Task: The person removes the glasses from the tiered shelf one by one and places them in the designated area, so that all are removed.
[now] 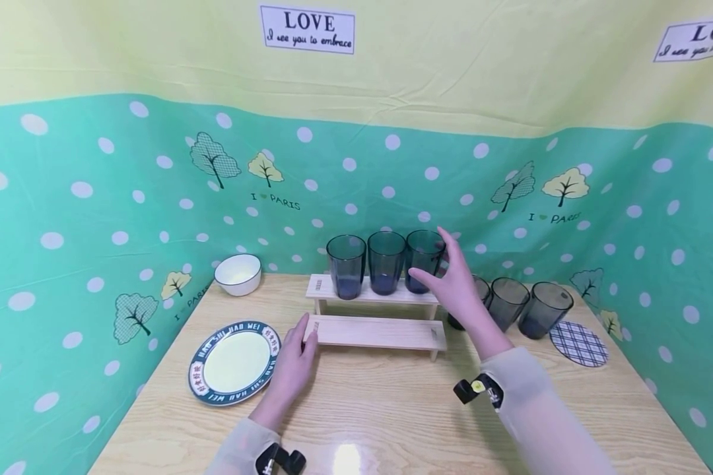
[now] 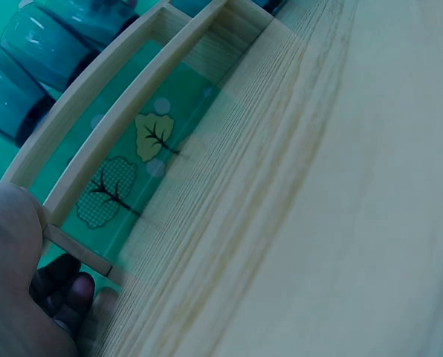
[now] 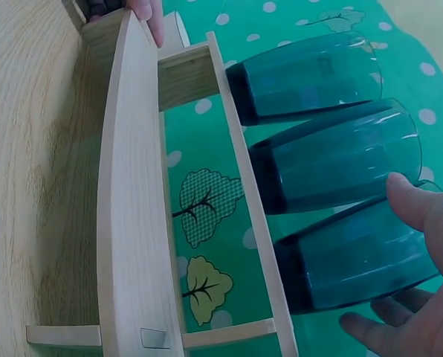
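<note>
A two-step wooden shelf stands on the table. Three dark tinted glasses line its upper step: the left glass, the middle glass and the right glass. My left hand grips the left end of the lower step, thumb at the front, some fingers hidden. Around the right glass, my right hand has its thumb and fingers spread. In the right wrist view its thumb overlaps the right glass near the rim, while the other fingers lie past the opposite side; contact cannot be told.
Several more items stand around: a second row of three tinted glasses on the right, partly behind my right arm, and a round plaid mat beside them. Left are a blue-rimmed plate and a white bowl. Patterned cloth backs the table.
</note>
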Demonstrator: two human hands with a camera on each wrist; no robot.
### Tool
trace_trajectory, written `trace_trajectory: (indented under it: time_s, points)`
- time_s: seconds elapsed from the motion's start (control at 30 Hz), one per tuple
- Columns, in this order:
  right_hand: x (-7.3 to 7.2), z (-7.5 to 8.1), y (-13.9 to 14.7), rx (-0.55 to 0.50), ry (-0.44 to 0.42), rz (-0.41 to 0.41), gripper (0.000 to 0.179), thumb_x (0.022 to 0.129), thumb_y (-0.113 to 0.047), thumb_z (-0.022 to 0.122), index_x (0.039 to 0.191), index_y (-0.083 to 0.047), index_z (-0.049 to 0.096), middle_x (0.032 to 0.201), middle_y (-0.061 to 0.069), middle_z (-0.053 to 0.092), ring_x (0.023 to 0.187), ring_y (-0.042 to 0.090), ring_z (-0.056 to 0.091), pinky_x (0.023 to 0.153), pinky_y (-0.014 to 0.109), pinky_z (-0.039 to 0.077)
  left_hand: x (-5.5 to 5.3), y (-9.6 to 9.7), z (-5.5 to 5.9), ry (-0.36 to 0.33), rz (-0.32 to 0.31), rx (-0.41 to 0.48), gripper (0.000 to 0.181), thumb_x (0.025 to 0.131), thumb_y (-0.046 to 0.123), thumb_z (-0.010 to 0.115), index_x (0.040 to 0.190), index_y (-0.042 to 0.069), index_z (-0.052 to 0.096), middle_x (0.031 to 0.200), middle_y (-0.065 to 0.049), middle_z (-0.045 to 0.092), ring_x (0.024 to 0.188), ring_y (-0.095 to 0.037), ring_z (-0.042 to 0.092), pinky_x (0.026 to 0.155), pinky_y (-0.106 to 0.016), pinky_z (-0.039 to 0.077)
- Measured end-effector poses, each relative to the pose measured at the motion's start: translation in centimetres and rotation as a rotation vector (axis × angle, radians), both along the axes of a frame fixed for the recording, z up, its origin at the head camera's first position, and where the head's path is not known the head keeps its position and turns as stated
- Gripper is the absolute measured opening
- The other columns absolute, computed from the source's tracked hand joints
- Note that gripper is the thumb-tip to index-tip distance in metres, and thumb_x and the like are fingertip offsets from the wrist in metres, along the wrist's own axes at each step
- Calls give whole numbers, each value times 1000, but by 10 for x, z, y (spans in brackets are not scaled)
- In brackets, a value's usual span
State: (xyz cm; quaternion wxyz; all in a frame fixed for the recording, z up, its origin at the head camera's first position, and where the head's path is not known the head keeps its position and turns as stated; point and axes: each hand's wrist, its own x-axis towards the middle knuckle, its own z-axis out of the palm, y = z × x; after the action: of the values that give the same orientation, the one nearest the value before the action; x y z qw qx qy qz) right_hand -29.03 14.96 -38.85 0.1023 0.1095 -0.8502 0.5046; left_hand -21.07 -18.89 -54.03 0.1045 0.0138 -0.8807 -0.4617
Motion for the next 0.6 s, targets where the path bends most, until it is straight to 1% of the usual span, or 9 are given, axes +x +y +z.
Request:
trace_trajectory:
  time_s: [0.3,0.6]
  points:
    - [-3,-2,-1,3,-22,-9,102,102,-40,82,178,-33,14,181,13,22,160,46,32,121,69,40,-1,0,0,-1,3,-2,62,119,35,49,173,7,35,155,-26,56,145,-44,54,123,-62,42]
    - [-4,-3,-2,7,-28,-23,99,104,-44,79,178,-32,15,181,16,23,159,47,34,119,70,42,0,1,0,-4,8,-3,62,119,35,50,173,7,35,154,-26,57,145,-45,54,123,-62,41]
